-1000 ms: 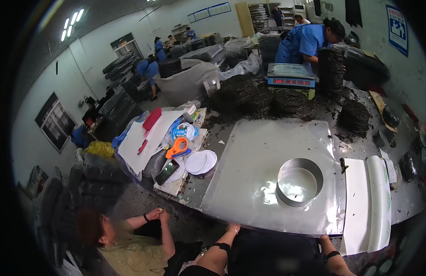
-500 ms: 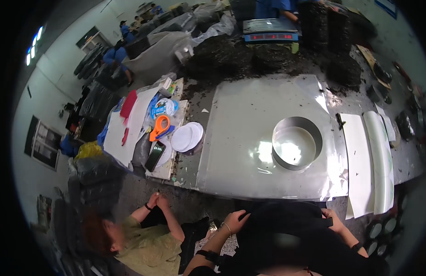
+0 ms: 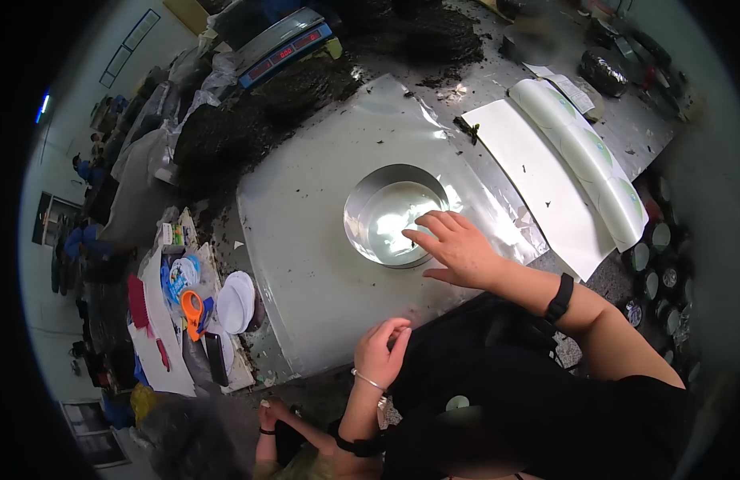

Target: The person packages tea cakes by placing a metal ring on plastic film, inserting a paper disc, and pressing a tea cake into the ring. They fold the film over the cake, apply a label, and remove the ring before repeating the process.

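Metal ring, hands near, scale digits blurred

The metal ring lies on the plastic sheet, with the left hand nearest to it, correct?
Not the left hand: the head view shows the right hand nearest to the metal ring, which does lie on the plastic sheet.

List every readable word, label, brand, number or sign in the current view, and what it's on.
None reads with certainty.
Blue scale: red digits, too blurred to quote.
Blue-and-white round label: too small to read.
Small box: print too small.
Paper slip: faint print, unreadable.
Wall panels: too far and blurred.
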Motion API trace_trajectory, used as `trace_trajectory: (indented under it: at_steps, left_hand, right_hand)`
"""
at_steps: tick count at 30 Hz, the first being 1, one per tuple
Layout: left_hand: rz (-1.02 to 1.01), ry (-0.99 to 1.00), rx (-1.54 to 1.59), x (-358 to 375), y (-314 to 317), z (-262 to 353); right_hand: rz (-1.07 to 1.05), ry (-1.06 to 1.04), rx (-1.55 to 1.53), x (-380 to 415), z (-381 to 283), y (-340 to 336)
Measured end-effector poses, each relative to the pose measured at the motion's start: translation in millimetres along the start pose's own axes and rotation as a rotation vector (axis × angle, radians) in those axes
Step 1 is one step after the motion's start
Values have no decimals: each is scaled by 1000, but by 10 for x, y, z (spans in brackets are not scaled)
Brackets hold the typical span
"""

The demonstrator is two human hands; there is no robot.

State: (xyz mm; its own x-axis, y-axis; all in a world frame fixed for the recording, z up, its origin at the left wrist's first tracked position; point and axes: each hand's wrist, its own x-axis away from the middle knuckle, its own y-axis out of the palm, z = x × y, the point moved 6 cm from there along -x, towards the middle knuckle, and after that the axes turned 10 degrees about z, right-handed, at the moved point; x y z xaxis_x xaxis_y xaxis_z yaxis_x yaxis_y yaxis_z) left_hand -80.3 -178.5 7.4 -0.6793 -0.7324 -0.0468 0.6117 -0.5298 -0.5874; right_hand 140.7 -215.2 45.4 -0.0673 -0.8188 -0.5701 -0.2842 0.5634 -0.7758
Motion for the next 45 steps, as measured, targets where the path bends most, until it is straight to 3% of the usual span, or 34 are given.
trace_trajectory:
  at_steps: [1,2,5,7,9,10,11,13,14,17,20,21,24,26,27,29,31,33,35,36,38,40,43,45]
  left_hand:
    - [-44,56,-28,-150,86,125]
    - [-107,55,-21,-268,185,212]
    - [-252,73,-10,-576,513,369]
    - [-289,90,-27,-711,788,316]
    - [-297,36,-183,-927,1064,457]
    - [-132,192,-301,-1012,1217,619]
    - [46,357,-417,-1088,1376,810]
    - [98,316,-522,-1292,1843,784]
    - [126,298,-577,-1395,2005,698]
    - [-256,13,-234,-1551,2316,126]
    - [-315,-234,191,-1480,2231,-85]
    - [-162,-101,49,-1488,2079,2]
    - [197,243,-286,-1300,1975,407]
    - [110,263,-273,-1331,2193,294]
    - [-33,209,-217,-1428,2248,151]
    - [-121,81,112,-1456,2101,-28]
    - [127,-74,362,-1508,1383,-164]
    - [359,-185,669,-1465,695,-531]
    - [501,-485,978,-1384,-389,-713]
    - [572,-458,1089,-1424,-826,-690]
    - [456,-284,1192,-1626,-1336,-282]
    - [246,-158,1076,-1900,-1255,376]
    - [-93,-40,979,-2045,-298,942]
    - [-113,35,782,-2010,311,902]
  right_hand:
    - [25,-77,64,-21,9,153]
    - [-274,-86,78,138,163,584]
    - [-409,5,42,90,332,455]
    - [-91,198,-160,86,564,-112]
    - [202,362,-45,197,836,-728]
    - [249,585,-61,265,991,-981]
    - [360,633,-69,377,1139,-1192]
    - [529,696,-154,520,1221,-1527]
    - [548,717,-164,635,1246,-1627]
    - [578,760,-169,888,1204,-1815]
    - [540,781,-174,870,1198,-1779]
    - [522,782,-178,814,1201,-1726]
    - [484,738,-233,526,1231,-1405]
    - [456,702,-266,273,1200,-1147]
    - [459,676,-300,203,1180,-1003]
    - [394,711,-436,4,1055,-783]
    - [320,678,-444,-74,1005,-606]
    - [288,517,-327,-133,859,-422]
    - [54,217,1,-171,580,-141]
    - [-81,106,-19,-188,344,6]
    - [-246,-65,-76,-253,-122,352]
    - [-375,-92,-56,-304,-374,858]
    - [-588,-205,12,-148,-528,1093]
    - [-685,-343,18,245,-718,1057]
